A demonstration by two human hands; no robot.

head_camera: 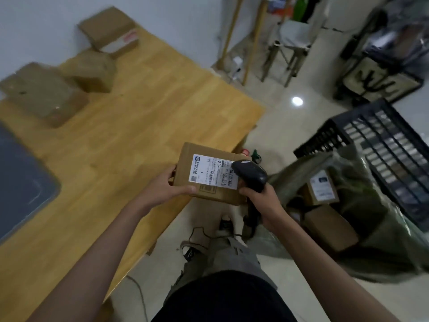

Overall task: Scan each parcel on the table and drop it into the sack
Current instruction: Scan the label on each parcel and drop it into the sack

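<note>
Nearest, the left hand grips a parcel by its near-left corner, thumb on top and fingers curled round the side, holding it in the air just past the table edge. Its white label faces up. The right hand is wrapped round the handle of a black scanner, whose head sits over the label's right end. Right of the hands, on the floor, a green sack lies open with two boxes inside, one showing a white label. Behind the sack stands a black crate. Farther off, three more parcels rest on the table's far left part, blurred; the two nearer ones touch, the third sits by the wall. A dark mat lies at the table's left edge.
</note>
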